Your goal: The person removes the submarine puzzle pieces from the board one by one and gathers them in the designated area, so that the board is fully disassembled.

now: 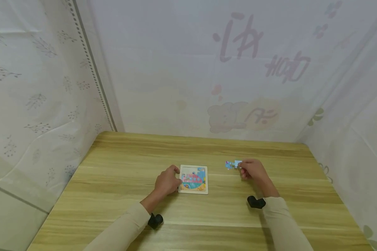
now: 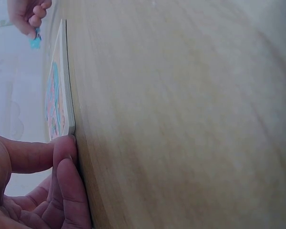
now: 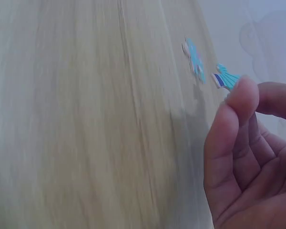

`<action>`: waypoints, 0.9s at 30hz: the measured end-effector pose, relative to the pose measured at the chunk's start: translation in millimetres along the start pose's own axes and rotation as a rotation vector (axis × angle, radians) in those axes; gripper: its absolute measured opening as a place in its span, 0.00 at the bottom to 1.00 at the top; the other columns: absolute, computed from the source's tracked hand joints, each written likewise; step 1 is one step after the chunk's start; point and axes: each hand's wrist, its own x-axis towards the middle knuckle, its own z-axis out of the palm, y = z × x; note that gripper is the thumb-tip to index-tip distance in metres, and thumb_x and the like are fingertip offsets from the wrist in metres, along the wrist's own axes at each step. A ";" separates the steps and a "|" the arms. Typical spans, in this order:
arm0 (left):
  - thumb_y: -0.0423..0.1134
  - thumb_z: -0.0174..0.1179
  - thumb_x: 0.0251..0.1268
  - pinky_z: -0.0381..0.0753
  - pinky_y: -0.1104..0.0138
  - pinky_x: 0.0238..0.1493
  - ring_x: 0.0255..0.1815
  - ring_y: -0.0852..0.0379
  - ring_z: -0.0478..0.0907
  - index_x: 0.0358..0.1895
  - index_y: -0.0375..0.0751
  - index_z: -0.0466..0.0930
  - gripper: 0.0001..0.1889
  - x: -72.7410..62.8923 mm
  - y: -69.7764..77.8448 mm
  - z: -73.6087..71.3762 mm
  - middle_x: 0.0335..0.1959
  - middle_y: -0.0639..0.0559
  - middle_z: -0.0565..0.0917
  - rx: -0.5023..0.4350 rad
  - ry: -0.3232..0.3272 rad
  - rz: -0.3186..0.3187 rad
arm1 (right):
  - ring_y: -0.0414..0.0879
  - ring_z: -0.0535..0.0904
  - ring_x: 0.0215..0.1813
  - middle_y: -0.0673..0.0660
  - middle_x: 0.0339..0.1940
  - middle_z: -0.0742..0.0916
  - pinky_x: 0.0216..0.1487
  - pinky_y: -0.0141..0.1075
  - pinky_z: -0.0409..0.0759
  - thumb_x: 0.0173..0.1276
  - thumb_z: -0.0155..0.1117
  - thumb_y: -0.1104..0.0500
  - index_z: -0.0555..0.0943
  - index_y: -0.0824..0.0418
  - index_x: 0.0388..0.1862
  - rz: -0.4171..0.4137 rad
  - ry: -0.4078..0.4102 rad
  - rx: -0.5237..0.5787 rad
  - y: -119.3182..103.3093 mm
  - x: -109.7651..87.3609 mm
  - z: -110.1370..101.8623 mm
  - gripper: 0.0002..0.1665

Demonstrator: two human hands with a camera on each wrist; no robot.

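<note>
A square jigsaw puzzle board with a pale rim lies flat on the table, partly filled with a pink and blue picture. Gaps show along its upper left part. At the board's left edge, my left hand grips the rim with thumb and fingers; in the left wrist view the fingertips meet its corner. Right of the board, my right hand pinches a light blue puzzle piece between thumb and forefinger, raised over the table. Another blue puzzle piece lies just beyond it on the wood.
The wooden table runs back to a pale printed curtain, and similar cloth hangs at both sides. A black wrist camera sits on the left wrist, another black camera on the right.
</note>
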 end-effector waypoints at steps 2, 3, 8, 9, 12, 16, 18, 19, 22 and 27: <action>0.34 0.64 0.59 0.65 0.67 0.16 0.11 0.60 0.75 0.51 0.37 0.76 0.16 0.3 0.0 0.3 0.10 0.55 0.77 0.000 -0.002 0.000 | 0.39 0.74 0.19 0.50 0.17 0.78 0.24 0.33 0.76 0.72 0.56 0.60 0.77 0.72 0.37 0.019 0.011 -0.006 2.3 -1.7 -7.2 0.13; 0.34 0.64 0.59 0.65 0.67 0.16 0.11 0.60 0.75 0.51 0.37 0.76 0.16 0.3 0.1 0.4 0.10 0.55 0.77 -0.001 -0.003 -0.001 | 0.39 0.74 0.19 0.50 0.17 0.78 0.24 0.33 0.76 0.72 0.56 0.60 0.77 0.71 0.37 0.030 0.015 -0.008 3.4 -2.4 -10.2 0.13; 0.34 0.64 0.60 0.65 0.67 0.16 0.11 0.60 0.75 0.51 0.37 0.76 0.16 -0.2 0.6 -0.1 0.10 0.55 0.77 -0.004 -0.001 0.001 | 0.39 0.74 0.19 0.49 0.16 0.78 0.25 0.33 0.77 0.71 0.56 0.60 0.77 0.68 0.33 0.067 0.025 -0.026 7.8 -2.8 -19.6 0.11; 0.34 0.64 0.60 0.65 0.67 0.17 0.11 0.60 0.75 0.51 0.37 0.76 0.16 -0.3 0.6 -0.2 0.10 0.55 0.77 -0.004 0.000 0.003 | 0.38 0.74 0.19 0.49 0.16 0.79 0.25 0.33 0.77 0.71 0.56 0.60 0.78 0.69 0.34 0.068 0.022 -0.029 8.6 -2.6 -20.2 0.11; 0.33 0.64 0.59 0.65 0.67 0.17 0.11 0.60 0.75 0.51 0.37 0.76 0.16 -0.5 0.8 -0.2 0.10 0.55 0.77 -0.006 0.003 0.004 | 0.38 0.75 0.19 0.48 0.16 0.79 0.24 0.33 0.78 0.71 0.57 0.60 0.78 0.70 0.37 0.066 0.023 -0.038 10.8 -0.9 -21.0 0.12; 0.33 0.63 0.59 0.65 0.67 0.16 0.11 0.60 0.75 0.51 0.37 0.76 0.16 -0.8 0.6 0.0 0.10 0.55 0.77 -0.009 0.001 0.002 | 0.37 0.75 0.18 0.48 0.17 0.79 0.24 0.31 0.78 0.71 0.57 0.60 0.77 0.72 0.43 0.069 0.028 -0.047 13.4 1.8 -19.8 0.14; 0.33 0.63 0.59 0.65 0.67 0.16 0.11 0.60 0.75 0.51 0.37 0.76 0.16 -0.9 0.8 -0.3 0.10 0.55 0.77 -0.009 0.000 0.003 | 0.37 0.75 0.18 0.48 0.16 0.80 0.23 0.31 0.78 0.71 0.57 0.60 0.76 0.72 0.44 0.074 0.036 -0.044 14.2 3.2 -18.9 0.14; 0.33 0.63 0.59 0.65 0.67 0.16 0.11 0.59 0.74 0.51 0.37 0.76 0.16 -1.0 1.0 -0.6 0.10 0.55 0.77 -0.008 -0.001 0.004 | 0.37 0.76 0.18 0.48 0.17 0.80 0.23 0.31 0.78 0.71 0.57 0.60 0.75 0.73 0.46 0.073 0.039 -0.045 14.4 3.8 -18.6 0.14; 0.33 0.63 0.59 0.64 0.67 0.17 0.10 0.59 0.74 0.51 0.36 0.75 0.16 -1.2 2.0 -1.6 0.09 0.55 0.77 -0.012 -0.002 0.003 | 0.37 0.77 0.18 0.49 0.17 0.80 0.23 0.31 0.78 0.71 0.56 0.61 0.73 0.74 0.52 0.071 0.053 -0.050 13.8 4.6 -16.5 0.18; 0.33 0.63 0.60 0.64 0.67 0.17 0.10 0.59 0.73 0.51 0.36 0.75 0.16 -1.0 2.8 -2.3 0.09 0.54 0.76 -0.011 -0.002 0.002 | 0.38 0.78 0.18 0.50 0.18 0.82 0.23 0.31 0.79 0.71 0.56 0.61 0.69 0.75 0.59 0.063 0.089 -0.080 11.9 4.2 -11.5 0.23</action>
